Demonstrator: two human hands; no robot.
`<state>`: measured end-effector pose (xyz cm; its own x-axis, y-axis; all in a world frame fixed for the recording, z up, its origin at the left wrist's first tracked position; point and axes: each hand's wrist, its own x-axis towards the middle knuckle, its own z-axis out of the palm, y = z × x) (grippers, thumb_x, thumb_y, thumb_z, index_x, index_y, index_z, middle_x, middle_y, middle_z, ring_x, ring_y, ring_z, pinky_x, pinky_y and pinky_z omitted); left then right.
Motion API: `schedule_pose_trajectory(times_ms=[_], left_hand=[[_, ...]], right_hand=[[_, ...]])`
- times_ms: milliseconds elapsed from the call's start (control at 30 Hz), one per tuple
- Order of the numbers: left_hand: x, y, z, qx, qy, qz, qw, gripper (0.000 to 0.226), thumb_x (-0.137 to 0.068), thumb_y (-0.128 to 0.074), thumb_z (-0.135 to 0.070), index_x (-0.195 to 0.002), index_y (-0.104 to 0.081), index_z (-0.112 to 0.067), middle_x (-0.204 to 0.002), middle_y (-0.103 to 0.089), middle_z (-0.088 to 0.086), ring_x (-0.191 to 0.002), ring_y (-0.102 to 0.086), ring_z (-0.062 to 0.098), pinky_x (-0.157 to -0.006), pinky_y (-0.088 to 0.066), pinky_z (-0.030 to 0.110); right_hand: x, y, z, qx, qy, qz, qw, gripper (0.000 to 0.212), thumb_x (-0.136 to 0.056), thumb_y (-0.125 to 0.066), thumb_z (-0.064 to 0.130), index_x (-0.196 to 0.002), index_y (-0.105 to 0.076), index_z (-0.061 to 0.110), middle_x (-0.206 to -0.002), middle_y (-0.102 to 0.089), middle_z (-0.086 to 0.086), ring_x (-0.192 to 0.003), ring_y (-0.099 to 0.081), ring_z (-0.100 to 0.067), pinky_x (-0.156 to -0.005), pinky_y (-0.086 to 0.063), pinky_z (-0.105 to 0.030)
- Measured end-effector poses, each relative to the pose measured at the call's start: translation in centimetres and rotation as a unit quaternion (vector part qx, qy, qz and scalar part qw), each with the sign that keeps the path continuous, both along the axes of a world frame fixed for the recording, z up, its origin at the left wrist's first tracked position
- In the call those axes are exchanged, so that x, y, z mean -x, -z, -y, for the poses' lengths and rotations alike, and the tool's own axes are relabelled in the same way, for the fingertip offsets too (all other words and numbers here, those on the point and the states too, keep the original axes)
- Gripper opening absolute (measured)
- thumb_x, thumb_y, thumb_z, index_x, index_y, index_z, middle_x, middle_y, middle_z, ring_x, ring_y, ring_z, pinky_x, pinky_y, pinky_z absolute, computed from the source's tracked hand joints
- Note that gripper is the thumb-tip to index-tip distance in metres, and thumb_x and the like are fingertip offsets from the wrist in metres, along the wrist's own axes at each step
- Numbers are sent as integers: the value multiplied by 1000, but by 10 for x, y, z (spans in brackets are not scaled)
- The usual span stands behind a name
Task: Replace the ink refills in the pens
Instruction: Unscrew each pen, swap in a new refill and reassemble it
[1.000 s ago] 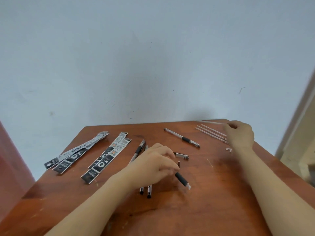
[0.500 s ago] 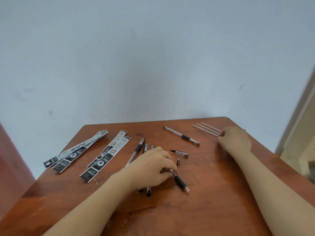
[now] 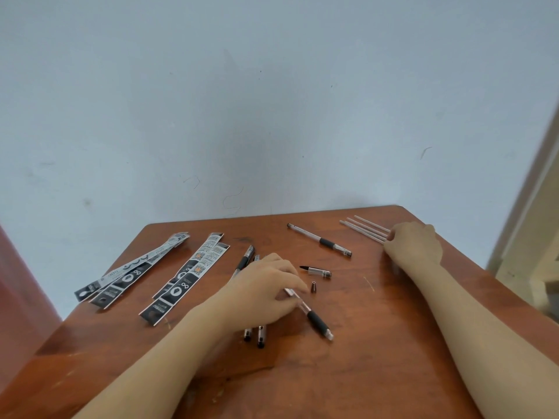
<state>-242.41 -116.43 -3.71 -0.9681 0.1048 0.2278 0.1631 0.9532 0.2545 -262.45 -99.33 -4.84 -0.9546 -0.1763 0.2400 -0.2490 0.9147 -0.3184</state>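
Mid-task, judging by the parts: left hand (image 3: 266, 293) pinches the clear plastic pen barrel with black rubber grip (image 3: 313, 316) on the brown wooden desk (image 3: 378, 358), small dark tip cone (image 3: 314, 287) loose just beside; right hand (image 3: 414, 243) rests on the thin clear refill tubes (image 3: 363, 228) at the far corner, grip unreadable; refill not yet in.

Clear pen barrel (image 3: 314, 319) slanted mid-table; thin refills (image 3: 364, 228) parallel, far-right corner

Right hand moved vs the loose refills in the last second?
Yes. The right hand has dropped slightly left onto the near ends of the loose refills; a second ago it hovered beyond them, pinching one.
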Motion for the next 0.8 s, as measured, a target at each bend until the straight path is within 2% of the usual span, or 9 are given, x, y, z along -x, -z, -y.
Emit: schedule_pose_trajectory(times_ms=[100,233,333,400,467,567,667,800], left_hand=[[-2,-5,10,17,-71,-50,996,22,-88,-52,-30,-106,-66,-26,-107,-61,-8,-100,-45,5,-90,-38,24],[-2,-9,36,71,-237,-99,964,26,-91,-44,-31,-103,-66,-22,-106,-62,-4,-100,-50,15,-80,-42,28],[-6,-6,58,63,-340,-81,935,26,-91,-43,-29,-104,-65,-21,-106,-61,-1,-101,-51,18,-80,-44,32],[-7,-4,70,58,-381,-55,921,26,-90,-44,-28,-105,-64,-20,-109,-60,3,-105,-51,20,-81,-46,35],[-7,0,77,59,-404,-22,913,26,-89,-44,-29,-107,-62,-21,-115,-59,4,-113,-49,20,-82,-45,36],[-6,4,80,69,-421,37,904,27,-88,-46,-33,-110,-58,-22,-116,-58,3,-109,-51,22,-80,-45,34],[-4,7,83,69,-421,56,903,28,-87,-49,-32,-112,-55,-23,-120,-56,3,-110,-50,23,-82,-46,36],[-3,10,87,52,-409,41,910,32,-88,-47,-21,-120,-52,-24,-121,-57,3,-112,-49,23,-86,-47,37]], right_hand=[[-9,-8,5,47,-37,-42,997,25,-86,-47,14,-102,-66,9,-112,-56,-15,-114,-38,-33,-81,-40,-37],[-40,-15,25,136,-170,-70,973,22,-88,-47,17,-94,-68,11,-104,-60,-9,-112,-42,-27,-76,-36,-31],[-61,-11,42,123,-288,-69,947,20,-88,-50,22,-94,-68,18,-99,-60,-4,-106,-47,-22,-83,-40,-32],[-69,-6,48,79,-349,-30,933,25,-90,-49,28,-108,-65,20,-109,-58,-1,-111,-46,-18,-91,-40,-32],[-73,-1,50,24,-381,18,924,35,-92,-46,37,-123,-57,23,-124,-53,1,-120,-41,-15,-100,-38,-33],[-76,1,51,-33,-399,49,915,45,-92,-42,46,-132,-47,26,-134,-47,1,-126,-36,-15,-105,-36,-36],[-76,-1,51,-40,-397,49,916,46,-92,-41,46,-133,-47,26,-134,-48,0,-126,-37,-16,-105,-35,-35],[-77,0,52,-48,-400,45,914,42,-93,-40,46,-127,-53,25,-130,-50,-1,-123,-39,-16,-104,-36,-34]])
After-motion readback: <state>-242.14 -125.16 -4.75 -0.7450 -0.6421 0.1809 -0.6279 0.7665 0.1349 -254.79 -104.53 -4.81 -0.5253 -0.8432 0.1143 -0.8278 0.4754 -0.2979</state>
